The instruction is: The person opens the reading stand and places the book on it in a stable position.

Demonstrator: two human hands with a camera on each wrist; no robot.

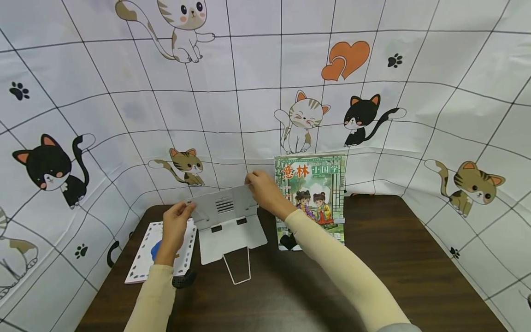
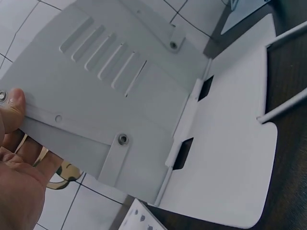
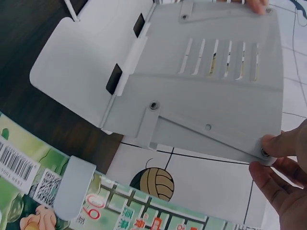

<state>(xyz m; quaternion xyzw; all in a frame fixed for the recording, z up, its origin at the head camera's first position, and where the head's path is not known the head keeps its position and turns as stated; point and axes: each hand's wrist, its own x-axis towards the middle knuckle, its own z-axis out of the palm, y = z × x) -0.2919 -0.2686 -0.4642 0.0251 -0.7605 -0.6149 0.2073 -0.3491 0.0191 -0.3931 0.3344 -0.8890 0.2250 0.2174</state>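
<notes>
A white metal book stand (image 1: 232,235) is folded partly open on the dark table, its slotted panel (image 2: 72,110) raised and its flat plate (image 2: 220,158) lying toward the person. A wire leg (image 1: 238,282) sticks out from that plate. The left hand (image 1: 174,223) pinches the panel's left upper corner, thumb on the near face. At the opposite upper corner, the right hand (image 1: 267,193) grips between thumb and fingers, close to a rivet, as the right wrist view shows. Narrow hinged arms (image 3: 149,124) lie along both sides of the panel.
Right of the stand, an illustrated magazine (image 1: 309,184) stands upright, held by a grey clip (image 3: 74,187). A white board with blue marks (image 1: 143,258) lies at the left, beside a black object (image 1: 184,279). Cat-printed cloth (image 1: 257,115) hangs behind the table (image 1: 381,263).
</notes>
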